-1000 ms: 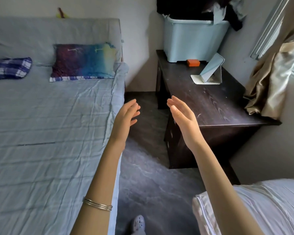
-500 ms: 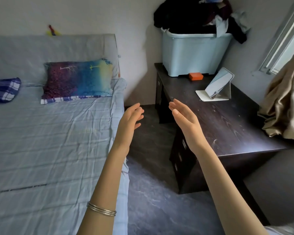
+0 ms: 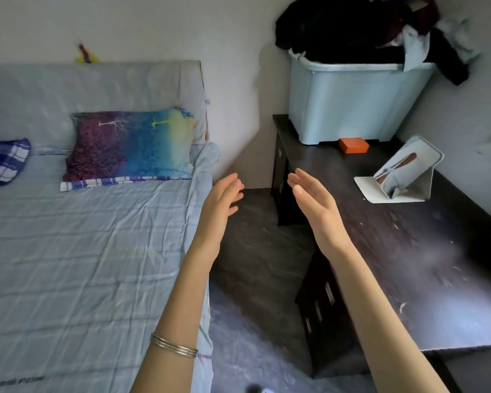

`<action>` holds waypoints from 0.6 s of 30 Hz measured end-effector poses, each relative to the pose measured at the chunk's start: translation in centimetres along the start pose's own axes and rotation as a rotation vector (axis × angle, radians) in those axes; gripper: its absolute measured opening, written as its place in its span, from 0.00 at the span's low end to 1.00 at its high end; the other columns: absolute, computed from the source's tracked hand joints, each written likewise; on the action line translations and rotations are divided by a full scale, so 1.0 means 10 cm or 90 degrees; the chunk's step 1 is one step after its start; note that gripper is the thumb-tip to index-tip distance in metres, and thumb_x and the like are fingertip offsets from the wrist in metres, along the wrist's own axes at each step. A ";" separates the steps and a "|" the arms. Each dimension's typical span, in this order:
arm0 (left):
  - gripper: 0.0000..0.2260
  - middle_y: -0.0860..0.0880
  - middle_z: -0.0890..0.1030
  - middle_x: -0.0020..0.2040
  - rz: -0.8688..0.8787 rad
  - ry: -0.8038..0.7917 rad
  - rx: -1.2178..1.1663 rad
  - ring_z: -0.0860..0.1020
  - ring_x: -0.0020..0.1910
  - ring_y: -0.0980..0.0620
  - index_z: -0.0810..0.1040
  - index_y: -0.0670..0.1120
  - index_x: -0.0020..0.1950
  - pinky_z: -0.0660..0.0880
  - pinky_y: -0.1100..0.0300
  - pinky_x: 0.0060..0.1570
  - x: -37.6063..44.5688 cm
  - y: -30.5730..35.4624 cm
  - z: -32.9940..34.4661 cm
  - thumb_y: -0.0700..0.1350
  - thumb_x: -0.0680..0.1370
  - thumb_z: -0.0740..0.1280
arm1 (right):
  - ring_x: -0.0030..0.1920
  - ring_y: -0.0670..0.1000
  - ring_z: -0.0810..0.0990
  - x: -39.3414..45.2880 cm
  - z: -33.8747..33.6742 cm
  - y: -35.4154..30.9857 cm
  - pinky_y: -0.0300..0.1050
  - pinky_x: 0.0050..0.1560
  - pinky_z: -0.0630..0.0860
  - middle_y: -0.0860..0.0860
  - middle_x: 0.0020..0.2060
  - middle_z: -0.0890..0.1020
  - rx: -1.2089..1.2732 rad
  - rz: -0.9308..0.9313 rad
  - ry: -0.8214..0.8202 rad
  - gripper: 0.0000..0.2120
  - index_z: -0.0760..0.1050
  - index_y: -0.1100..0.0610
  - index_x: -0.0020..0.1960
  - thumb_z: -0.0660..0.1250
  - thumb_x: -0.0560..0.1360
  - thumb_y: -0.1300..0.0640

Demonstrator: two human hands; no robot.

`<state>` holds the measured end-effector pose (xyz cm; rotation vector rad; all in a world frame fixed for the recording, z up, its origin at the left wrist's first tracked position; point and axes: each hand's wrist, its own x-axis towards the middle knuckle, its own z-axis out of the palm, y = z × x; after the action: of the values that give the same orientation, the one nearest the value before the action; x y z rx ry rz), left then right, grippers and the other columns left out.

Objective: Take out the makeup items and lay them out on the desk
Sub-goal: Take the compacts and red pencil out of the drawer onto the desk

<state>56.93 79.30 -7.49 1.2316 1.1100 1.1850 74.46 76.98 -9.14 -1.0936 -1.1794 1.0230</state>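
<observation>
Both hands were raised, palms facing each other, in the gap between bed and desk; the left hand [image 3: 221, 199] and the right hand [image 3: 313, 201] were released, fingers straight and relaxed, holding nothing. No makeup items were in sight — where they were kept could not be told; the drawers [image 3: 319, 304] in the desk [image 3: 425, 268] front seemed a likely place. Such items would probably be small, light and hard, some slippery or breakable, best pinched around the middle one at a time. On the desk top stood a pale blue bin [image 3: 349, 106] heaped with clothes [image 3: 360, 29], an orange box [image 3: 354, 145] just beside it, and a propped mirror [image 3: 406, 168]; the near part lay bare. A bed [image 3: 82, 251] with a coloured pillow [image 3: 131, 146] lay to the left — nothing blocked the drawers.
</observation>
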 end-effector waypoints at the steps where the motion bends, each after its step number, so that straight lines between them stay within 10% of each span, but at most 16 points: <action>1: 0.16 0.52 0.77 0.58 -0.003 -0.001 -0.004 0.76 0.59 0.54 0.69 0.47 0.69 0.71 0.60 0.58 0.18 0.02 0.04 0.48 0.81 0.57 | 0.63 0.39 0.73 0.18 -0.03 0.01 0.34 0.59 0.71 0.46 0.65 0.75 -0.003 0.003 -0.001 0.28 0.68 0.50 0.70 0.65 0.70 0.47; 18: 0.16 0.49 0.75 0.63 -0.023 -0.017 0.012 0.75 0.60 0.53 0.68 0.48 0.69 0.71 0.60 0.58 2.73 -0.23 -0.12 0.49 0.81 0.57 | 0.63 0.37 0.73 2.63 0.19 0.64 0.25 0.55 0.71 0.44 0.64 0.75 -0.041 0.011 -0.012 0.27 0.68 0.49 0.69 0.65 0.71 0.45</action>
<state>58.00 106.65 -9.22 1.2333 1.1217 1.1303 75.16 104.10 -10.77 -1.1484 -1.2277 1.0162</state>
